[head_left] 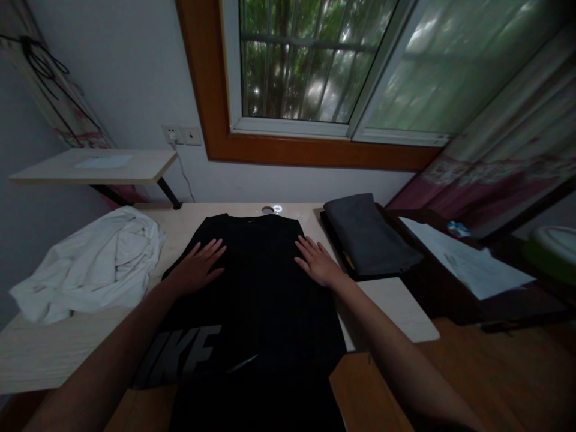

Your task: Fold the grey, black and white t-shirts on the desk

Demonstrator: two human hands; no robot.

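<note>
Pale wood-grain desk: left hand and right hand lie flat, fingers spread, on a black fabric shirt, probably light, limp, best held by the shoulders.

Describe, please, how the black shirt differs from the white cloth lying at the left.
The black shirt is spread out mostly flat, while the white cloth lies crumpled in a heap. The shirt carries large grey letters; the cloth shows no print. The left hand and right hand rest on the shirt, but neither touches the cloth. Both are fabric and lie on the same pale table.
</note>
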